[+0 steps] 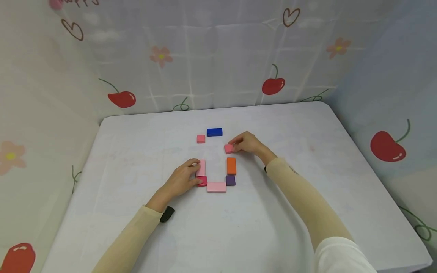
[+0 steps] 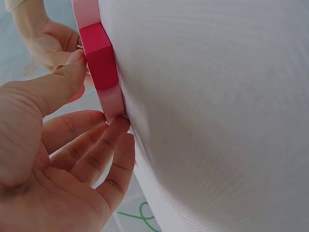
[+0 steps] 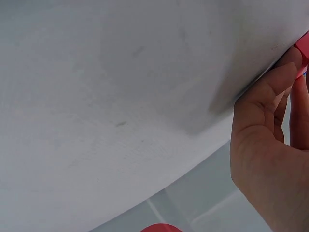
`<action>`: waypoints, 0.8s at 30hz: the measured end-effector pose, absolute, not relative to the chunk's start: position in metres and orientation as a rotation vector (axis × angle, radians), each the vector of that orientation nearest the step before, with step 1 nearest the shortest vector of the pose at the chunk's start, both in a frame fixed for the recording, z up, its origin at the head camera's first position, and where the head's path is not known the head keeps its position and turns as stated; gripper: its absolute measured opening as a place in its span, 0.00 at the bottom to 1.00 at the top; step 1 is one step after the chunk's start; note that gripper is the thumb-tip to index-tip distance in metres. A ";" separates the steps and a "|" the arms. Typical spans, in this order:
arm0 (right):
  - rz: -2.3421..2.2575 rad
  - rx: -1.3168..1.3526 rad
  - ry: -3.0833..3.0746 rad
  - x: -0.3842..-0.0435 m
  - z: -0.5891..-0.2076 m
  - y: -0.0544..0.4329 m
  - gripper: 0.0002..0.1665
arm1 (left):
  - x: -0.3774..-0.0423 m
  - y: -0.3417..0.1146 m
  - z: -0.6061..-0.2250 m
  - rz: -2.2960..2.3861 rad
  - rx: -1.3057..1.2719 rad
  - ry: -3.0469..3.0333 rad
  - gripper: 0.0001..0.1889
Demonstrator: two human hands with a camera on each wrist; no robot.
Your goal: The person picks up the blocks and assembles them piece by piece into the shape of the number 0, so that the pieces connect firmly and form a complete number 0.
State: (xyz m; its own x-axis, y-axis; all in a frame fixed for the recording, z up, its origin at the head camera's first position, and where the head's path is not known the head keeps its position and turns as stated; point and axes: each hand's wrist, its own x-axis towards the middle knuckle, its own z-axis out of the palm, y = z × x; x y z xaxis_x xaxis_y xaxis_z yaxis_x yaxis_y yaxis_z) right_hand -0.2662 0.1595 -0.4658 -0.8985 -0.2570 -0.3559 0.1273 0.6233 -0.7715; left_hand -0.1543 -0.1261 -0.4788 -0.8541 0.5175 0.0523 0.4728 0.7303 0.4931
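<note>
My left hand (image 1: 179,179) spans two blocks on the table from their left side. Its thumb touches a crimson square block (image 1: 204,179), and its curled fingers rest at a light pink oblong block (image 1: 203,167) just beyond. The left wrist view shows thumb and fingers bracketing the crimson block (image 2: 100,63) and the light pink one (image 2: 113,100), which touch end to end. With thumb and fingers, my right hand (image 1: 248,144) pinches a small pink square block (image 1: 228,149), slightly tilted, beyond an orange oblong block (image 1: 231,166). Only that block's edge shows in the right wrist view.
A purple square block (image 1: 230,180) adjoins the orange one. Another light pink oblong block (image 1: 216,187) lies at the near side. Farther back are a blue oblong block (image 1: 214,132) and a pink square block (image 1: 200,138). Patterned cloth (image 1: 211,76) encloses the white table (image 1: 290,125).
</note>
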 end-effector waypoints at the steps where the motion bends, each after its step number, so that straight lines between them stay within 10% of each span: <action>1: -1.199 -0.103 2.408 -0.265 -0.466 0.159 0.19 | -0.154 -0.126 -0.478 0.774 0.810 2.839 0.27; 24: -1.210 -0.087 2.401 -0.252 -0.472 0.161 0.17 | -0.155 -0.125 -0.478 0.762 0.778 2.828 0.29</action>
State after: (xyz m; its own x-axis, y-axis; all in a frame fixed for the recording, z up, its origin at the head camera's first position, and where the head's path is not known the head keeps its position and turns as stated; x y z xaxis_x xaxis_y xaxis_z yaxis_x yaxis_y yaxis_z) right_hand -0.2520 0.1608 -0.4719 -0.8978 -0.2509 -0.3619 0.1416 0.6136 -0.7768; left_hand -0.1545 -0.1250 -0.4780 -0.8624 0.5056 0.0254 0.4499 0.7424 0.4964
